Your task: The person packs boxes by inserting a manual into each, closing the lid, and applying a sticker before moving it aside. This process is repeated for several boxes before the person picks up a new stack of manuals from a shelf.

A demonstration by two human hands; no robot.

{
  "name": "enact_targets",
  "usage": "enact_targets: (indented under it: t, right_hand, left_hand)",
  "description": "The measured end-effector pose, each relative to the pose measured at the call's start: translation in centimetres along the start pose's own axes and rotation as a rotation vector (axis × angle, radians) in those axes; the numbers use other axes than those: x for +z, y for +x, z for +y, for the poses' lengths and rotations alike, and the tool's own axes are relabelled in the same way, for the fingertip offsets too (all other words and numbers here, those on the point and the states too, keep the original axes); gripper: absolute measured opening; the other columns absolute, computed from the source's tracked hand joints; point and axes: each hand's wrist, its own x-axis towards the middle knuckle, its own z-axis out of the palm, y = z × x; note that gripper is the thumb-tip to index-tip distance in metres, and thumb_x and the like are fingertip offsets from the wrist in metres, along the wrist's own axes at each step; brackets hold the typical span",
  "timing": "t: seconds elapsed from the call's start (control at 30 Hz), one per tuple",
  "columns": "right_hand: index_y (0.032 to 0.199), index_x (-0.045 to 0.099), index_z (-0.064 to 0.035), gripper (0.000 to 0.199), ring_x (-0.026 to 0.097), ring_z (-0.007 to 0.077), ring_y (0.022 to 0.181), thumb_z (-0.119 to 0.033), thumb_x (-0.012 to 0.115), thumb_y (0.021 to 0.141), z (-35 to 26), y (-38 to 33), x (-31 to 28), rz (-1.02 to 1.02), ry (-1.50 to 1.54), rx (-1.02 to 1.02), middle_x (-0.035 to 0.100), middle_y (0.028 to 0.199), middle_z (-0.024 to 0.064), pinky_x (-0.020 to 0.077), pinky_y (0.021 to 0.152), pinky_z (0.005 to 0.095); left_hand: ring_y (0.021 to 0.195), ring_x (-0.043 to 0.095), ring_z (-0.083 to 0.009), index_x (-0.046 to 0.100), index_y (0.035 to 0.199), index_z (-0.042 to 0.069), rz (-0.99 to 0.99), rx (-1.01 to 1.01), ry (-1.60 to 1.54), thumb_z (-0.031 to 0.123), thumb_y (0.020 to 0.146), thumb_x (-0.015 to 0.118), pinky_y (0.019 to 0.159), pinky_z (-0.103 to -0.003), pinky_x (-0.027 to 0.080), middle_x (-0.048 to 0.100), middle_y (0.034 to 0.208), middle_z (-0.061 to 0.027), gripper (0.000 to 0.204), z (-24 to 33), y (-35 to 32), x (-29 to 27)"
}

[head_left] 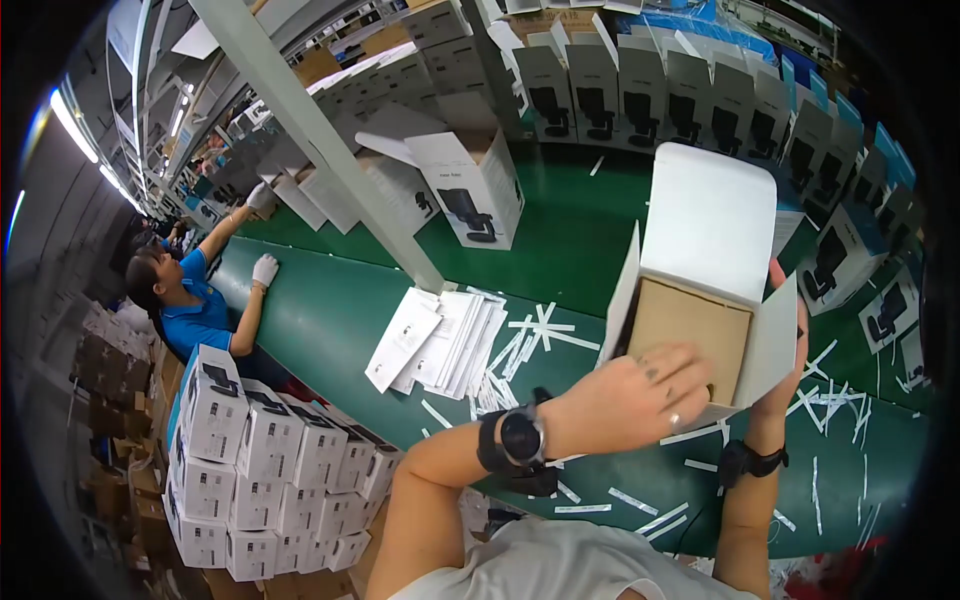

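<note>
- Packing step, I judge: left hand, fingers bent, presses the brown insert into the open white box.
- Right hand grips the box's far side; flaps need folding shut next.

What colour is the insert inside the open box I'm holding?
Plain brown cardboard insert, inside the white box; head view shows it best.

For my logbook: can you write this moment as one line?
left hand: on brown insert | right hand: holding open white box | green table
</note>
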Motion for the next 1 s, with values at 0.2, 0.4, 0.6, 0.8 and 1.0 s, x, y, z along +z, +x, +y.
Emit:
enact_targets:
  t: [0.2, 0.4, 0.6, 0.8, 1.0]
  right_hand:
    - [0.133, 0.048, 0.0013, 0.048, 0.055, 0.0186, 0.115, -0.031, 0.048, 0.098, 1.9, -1.2, -3.2, -0.113, -0.018, 0.257, 0.057, 0.127, 0.0123, 0.0427, 0.100, 0.0328]
    - [0.121, 0.052, -0.0037, 0.036, 0.053, 0.0122, 0.098, -0.031, 0.046, 0.098, 1.4, -1.1, -1.7, -0.098, -0.047, 0.245, 0.054, 0.107, 0.0048, 0.0431, 0.087, 0.0268]
    - [0.116, 0.054, -0.0030, 0.030, 0.052, 0.0104, 0.098, -0.026, 0.044, 0.099, 0.6, -1.2, -2.0, -0.109, -0.090, 0.244, 0.054, 0.106, 0.0037, 0.0415, 0.087, 0.0252]
    - [0.119, 0.055, -0.0048, 0.026, 0.051, 0.0072, 0.098, -0.019, 0.040, 0.103, 0.0, -0.7, -1.6, -0.165, -0.048, 0.220, 0.057, 0.109, 0.0013, 0.0411, 0.088, 0.0232]
    - [0.117, 0.053, -0.0057, 0.028, 0.050, 0.0050, 0.090, -0.028, 0.043, 0.103, -0.2, -0.6, -1.9, -0.193, -0.076, 0.389, 0.055, 0.104, -0.0005, 0.0419, 0.080, 0.0211]
  left_hand:
    - [0.075, 0.066, -0.0335, 0.065, 0.099, 0.002, 0.221, -0.507, 0.175, 0.010, 0.070, 0.073, 0.064, -0.041, 0.054, 0.067, 0.086, -0.0131, 0.031, -3.6, -9.1, -4.6]
    - [0.105, 0.060, -0.0444, 0.052, 0.127, -0.009, -0.687, -1.486, 0.620, 0.026, 0.076, 0.067, 0.088, -0.049, 0.053, 0.060, 0.117, -0.0238, 0.063, -13.7, -28.4, -6.8]
    - [0.095, 0.063, -0.0403, 0.071, 0.079, -0.001, -0.421, -1.329, 0.584, 0.042, 0.089, 0.061, 0.074, -0.049, 0.054, 0.061, 0.105, -0.0201, 0.044, -12.8, -25.7, -8.0]
    - [0.074, 0.061, -0.0471, 0.057, 0.072, -0.002, -0.352, -1.164, 0.690, 0.037, 0.096, 0.057, 0.065, -0.053, 0.050, 0.061, 0.072, -0.0251, 0.046, -13.3, -21.6, -9.7]
    - [0.068, 0.060, -0.0156, 0.061, 0.081, -0.003, 1.059, -0.859, 0.449, 0.015, 0.100, 0.055, 0.052, -0.034, 0.045, 0.066, 0.082, -0.0142, 0.028, -4.3, -4.4, -11.6]
